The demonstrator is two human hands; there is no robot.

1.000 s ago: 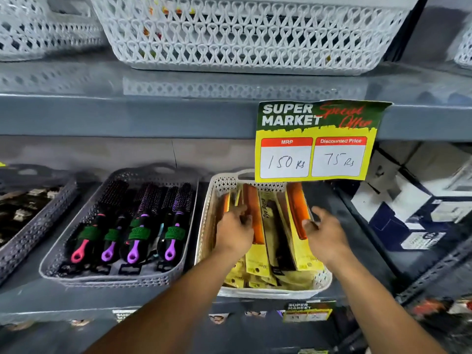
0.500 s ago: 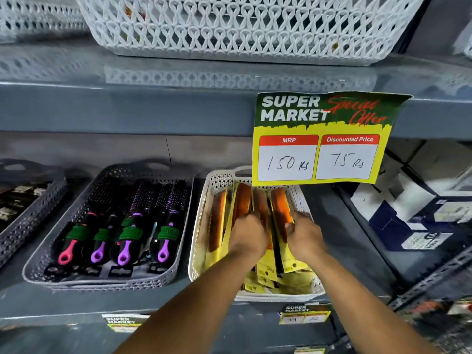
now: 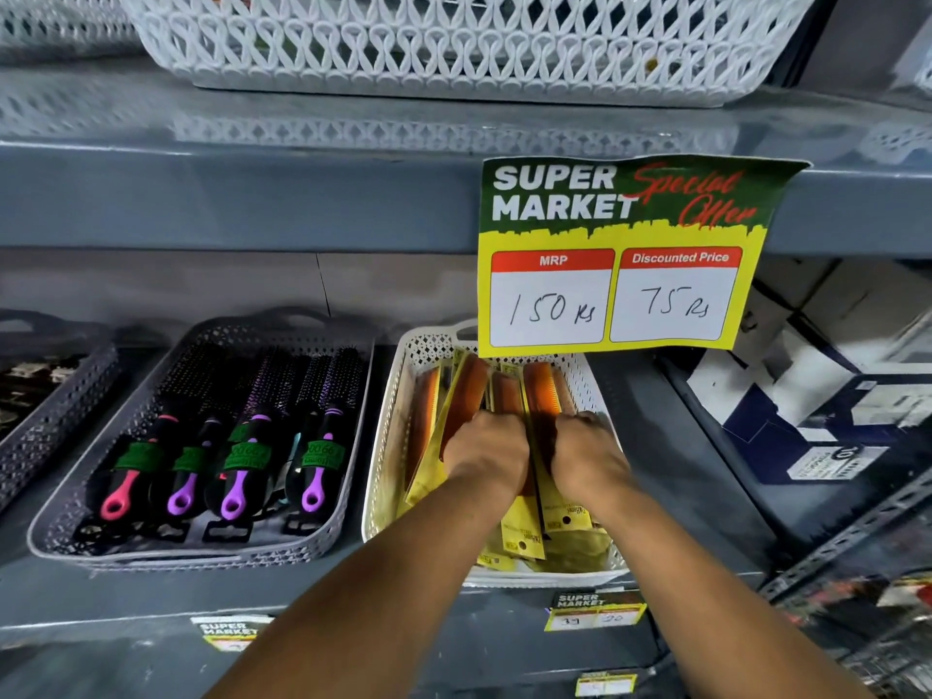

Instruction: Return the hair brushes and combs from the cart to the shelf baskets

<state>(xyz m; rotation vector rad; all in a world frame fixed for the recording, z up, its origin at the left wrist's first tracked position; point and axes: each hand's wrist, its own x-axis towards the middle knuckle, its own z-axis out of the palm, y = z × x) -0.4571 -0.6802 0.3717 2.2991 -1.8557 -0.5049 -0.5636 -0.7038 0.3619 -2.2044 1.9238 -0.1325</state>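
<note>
A white lattice basket (image 3: pixel 388 446) on the middle shelf holds several orange combs (image 3: pixel 466 391) in yellow packets, standing on edge. My left hand (image 3: pixel 486 454) and my right hand (image 3: pixel 587 456) are both inside this basket, side by side, fingers curled down onto the comb packets and pressing them together. Fingertips are hidden among the packets. To the left, a grey basket (image 3: pixel 65 517) holds several round hair brushes (image 3: pixel 247 436) with pink and purple handles and green labels.
A yellow and green price sign (image 3: pixel 620 254) hangs from the upper shelf edge over the back of the comb basket. A large white basket (image 3: pixel 454 42) sits on the shelf above. Another grey basket (image 3: pixel 45 411) stands far left. White boxes (image 3: pixel 807 396) lie at right.
Both hands have come together in the middle of the comb basket, gathering the packets upright. The view has moved closer to the shelf.
</note>
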